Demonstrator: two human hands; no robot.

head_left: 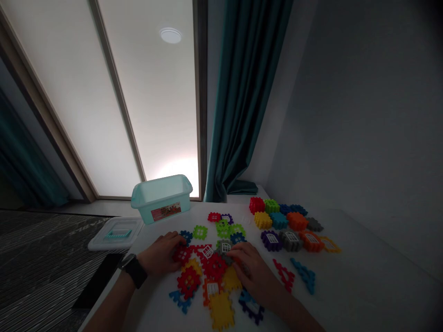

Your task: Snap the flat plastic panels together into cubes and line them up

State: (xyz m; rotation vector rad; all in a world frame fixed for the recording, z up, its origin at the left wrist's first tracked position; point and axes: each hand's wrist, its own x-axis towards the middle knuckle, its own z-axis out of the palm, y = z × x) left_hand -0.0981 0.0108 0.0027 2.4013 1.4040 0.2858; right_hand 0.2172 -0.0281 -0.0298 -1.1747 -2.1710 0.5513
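Recording a dim head-camera view. The left hand point(161, 253) lies curled over a red interlocking plastic tile point(182, 255). The right hand point(249, 269) rests with its fingers point(235, 257) against a grey window tile point(224, 247). Whether either hand grips or only touches its tile, I cannot tell. Both tiles belong to a loose heap of red, yellow, blue and grey tiles point(207, 281) lying between the hands and spreading toward the near side of the white worktop point(321, 258).

Beyond the heap lie scattered green, blue and purple tiles point(224, 228). To the far right stands a tight group of coloured tile blocks point(280, 214), with a row of purple, grey, orange and yellow window tiles point(290, 241) just in front. A red tile strip point(284, 275) and a blue tile strip point(303, 275) lie apart, right of the right hand. A mint-green plastic bin point(161, 199) stands at the far edge, with a clear plastic lid point(116, 235) beside it at the left corner.

The right hand hides part of the heap, and the forearms run out of frame. The bin's contents are not visible. A dark rectangular object point(98, 281) near the left wrist is hard to make out. A black wristwatch point(134, 270) sits on that wrist.

Room: frosted glass panels point(117, 101), teal curtain point(242, 101), grey wall point(349, 115), dark striped floor point(44, 263).
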